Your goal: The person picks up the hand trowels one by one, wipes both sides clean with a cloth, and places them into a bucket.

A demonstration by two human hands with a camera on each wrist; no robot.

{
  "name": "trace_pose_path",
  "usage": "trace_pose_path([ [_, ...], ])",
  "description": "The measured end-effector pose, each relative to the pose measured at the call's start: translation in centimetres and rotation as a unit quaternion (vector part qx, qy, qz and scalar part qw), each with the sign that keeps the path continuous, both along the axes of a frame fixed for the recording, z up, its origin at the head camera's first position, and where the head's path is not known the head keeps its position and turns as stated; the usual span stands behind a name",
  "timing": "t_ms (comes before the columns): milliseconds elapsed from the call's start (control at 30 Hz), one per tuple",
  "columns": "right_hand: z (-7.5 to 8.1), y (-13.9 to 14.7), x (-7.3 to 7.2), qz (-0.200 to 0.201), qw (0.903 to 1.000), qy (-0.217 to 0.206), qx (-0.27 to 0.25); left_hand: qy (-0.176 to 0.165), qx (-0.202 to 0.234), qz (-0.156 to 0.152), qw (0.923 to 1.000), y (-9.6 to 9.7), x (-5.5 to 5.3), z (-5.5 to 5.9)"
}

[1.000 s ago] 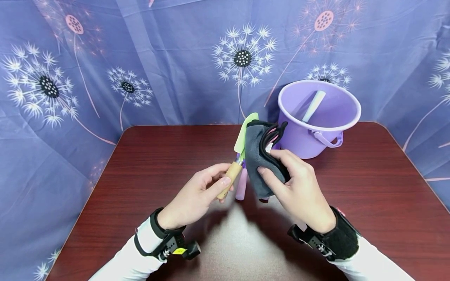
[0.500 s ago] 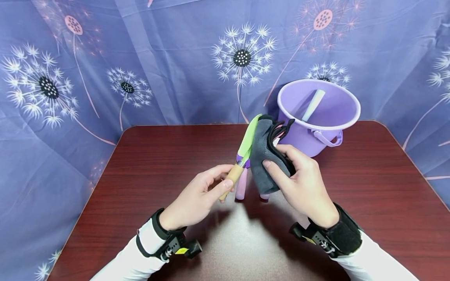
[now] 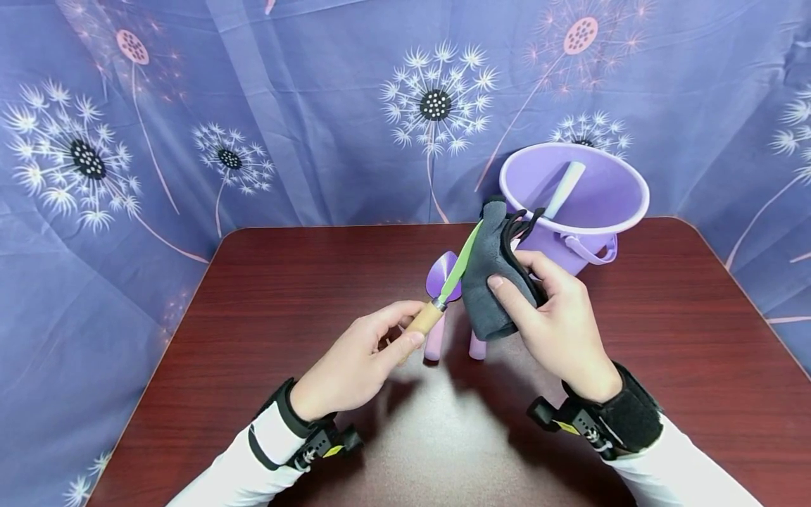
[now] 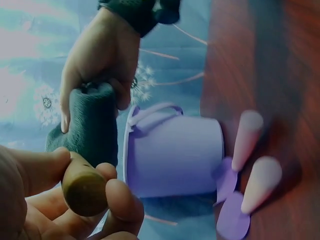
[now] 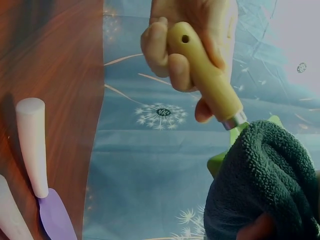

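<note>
My left hand [image 3: 357, 359] grips the wooden handle of a small garden trowel [image 3: 461, 264] with a green blade, held above the table and tilted up to the right. A folded grey cloth [image 3: 491, 282] with black edging is pinched in my right hand [image 3: 560, 324]. It lies against the blade and hides part of it. In the right wrist view, the cloth [image 5: 255, 185] covers most of the green blade below the metal collar. The left wrist view shows the butt of the wooden handle [image 4: 85, 192] between thumb and fingers.
Beneath the hands lies a purple trowel [image 3: 440, 271] with a pink handle; a second pink handle [image 3: 478, 346] lies beside it, its blade hidden by the cloth. A purple bucket [image 3: 557, 248] stands at the back right, a pale handle [image 3: 566, 189] sticking up inside. A patterned curtain [image 3: 329, 127] hangs behind.
The cloth has moved right and slightly up. The green trowel has tilted further right, its blade now seen narrower, and the purple blade beneath has come into sight.
</note>
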State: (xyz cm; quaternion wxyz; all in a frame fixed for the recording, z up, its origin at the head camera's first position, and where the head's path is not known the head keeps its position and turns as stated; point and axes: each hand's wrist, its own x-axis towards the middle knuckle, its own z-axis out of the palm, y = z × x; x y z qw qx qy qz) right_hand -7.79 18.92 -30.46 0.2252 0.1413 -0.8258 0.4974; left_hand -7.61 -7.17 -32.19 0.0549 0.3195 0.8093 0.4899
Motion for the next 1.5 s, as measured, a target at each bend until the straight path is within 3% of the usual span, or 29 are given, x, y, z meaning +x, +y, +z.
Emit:
trace_pose_path([
  [300,0.4,0.6,-0.3,0.008,0.9993,-0.015,-0.033,0.085,-0.019,0.017,0.996,0.0,-0.2,-0.3],
  [500,0.7,1.0,-0.5,0.01,0.9992,-0.013,-0.036,0.131,-0.043,0.052,0.9891,-0.2,-0.4,-0.4],
  [600,0.8,1.2,-0.5,0.018,0.9987,-0.021,-0.042,0.164,-0.075,0.088,0.9797,-0.4,-0.4,-0.3],
  [733,1.0,1.3,-0.5,0.037,0.9972,-0.041,-0.052,0.222,-0.11,0.13,0.96,-0.7,-0.6,0.0],
  [900,1.1,1.5,-0.4,0.068,0.9918,-0.083,-0.07,0.285,-0.116,0.145,0.9403,-0.9,-1.0,0.0],
  [1000,1.1,1.6,-0.4,0.091,0.9863,-0.109,-0.084,0.303,-0.119,0.15,0.9336,-1.0,-1.1,0.0],
  [1233,0.8,1.5,-0.4,0.142,0.9748,-0.151,-0.083,0.317,-0.127,0.163,0.9259,-1.1,-1.0,0.0],
  [1500,0.5,1.3,-0.5,0.16,0.9688,-0.177,-0.066,0.35,-0.151,0.185,0.9059,-1.5,-1.3,0.0],
])
